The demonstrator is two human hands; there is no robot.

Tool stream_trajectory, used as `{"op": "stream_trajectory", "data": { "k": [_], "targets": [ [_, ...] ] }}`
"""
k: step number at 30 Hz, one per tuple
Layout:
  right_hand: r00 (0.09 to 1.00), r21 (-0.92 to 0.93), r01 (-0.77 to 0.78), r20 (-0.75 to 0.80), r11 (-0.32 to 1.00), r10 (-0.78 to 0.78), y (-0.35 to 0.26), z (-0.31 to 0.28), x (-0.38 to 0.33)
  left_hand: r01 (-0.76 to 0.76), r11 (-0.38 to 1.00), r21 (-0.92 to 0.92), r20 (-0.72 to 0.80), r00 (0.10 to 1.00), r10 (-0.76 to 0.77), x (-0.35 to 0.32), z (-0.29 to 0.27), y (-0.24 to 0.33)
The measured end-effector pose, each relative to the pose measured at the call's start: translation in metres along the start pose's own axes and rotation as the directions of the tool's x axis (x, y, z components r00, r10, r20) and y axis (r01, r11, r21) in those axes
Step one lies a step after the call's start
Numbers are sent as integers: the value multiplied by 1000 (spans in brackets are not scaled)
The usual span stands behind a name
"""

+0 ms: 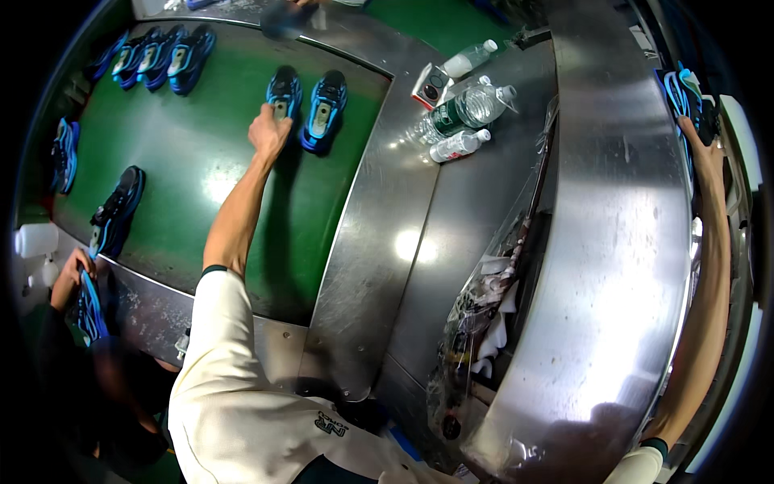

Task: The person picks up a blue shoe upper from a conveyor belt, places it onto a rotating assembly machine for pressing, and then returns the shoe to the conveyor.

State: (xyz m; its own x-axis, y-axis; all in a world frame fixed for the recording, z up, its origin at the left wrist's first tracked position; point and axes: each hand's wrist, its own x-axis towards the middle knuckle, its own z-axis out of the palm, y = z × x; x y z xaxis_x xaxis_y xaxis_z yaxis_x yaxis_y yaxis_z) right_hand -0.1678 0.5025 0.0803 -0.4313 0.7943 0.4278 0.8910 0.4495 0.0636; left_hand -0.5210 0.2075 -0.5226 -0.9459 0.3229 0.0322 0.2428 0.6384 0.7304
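My left hand reaches over the green belt, its fingers closed at the heel opening of a black and blue sneaker. Close to its right stands a matching sneaker, apart from the hand. Far out at the right rim, my right hand grips another black and blue shoe with light blue laces or trim. That shoe is partly hidden by the hand and distorted at the picture's edge.
Several like sneakers line the belt's far left. At left, a co-worker's hand holds a blue shoe beside a sneaker. Plastic bottles and a small box stand on the metal bench.
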Motion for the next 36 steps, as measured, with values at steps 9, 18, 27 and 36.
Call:
{"op": "stream_trajectory", "data": {
  "k": [9,18,27,36],
  "targets": [
    [998,88,-18,58,996,13,1,-4,-25,-197,974,-112,158,964,213,-58,46,41],
    [875,162,263,-454,951,-164,-39,-114,-166,90,803,-589,503,818,277,-236,-36,-11],
    [949,397,311,-88,863,-302,55,-284,-444,714,655,-247,531,-465,708,-492,-263,174],
    [979,-48,-149,134,988,155,82,-342,-761,506,836,215,77,-862,502,-694,-347,276]
  ]
}}
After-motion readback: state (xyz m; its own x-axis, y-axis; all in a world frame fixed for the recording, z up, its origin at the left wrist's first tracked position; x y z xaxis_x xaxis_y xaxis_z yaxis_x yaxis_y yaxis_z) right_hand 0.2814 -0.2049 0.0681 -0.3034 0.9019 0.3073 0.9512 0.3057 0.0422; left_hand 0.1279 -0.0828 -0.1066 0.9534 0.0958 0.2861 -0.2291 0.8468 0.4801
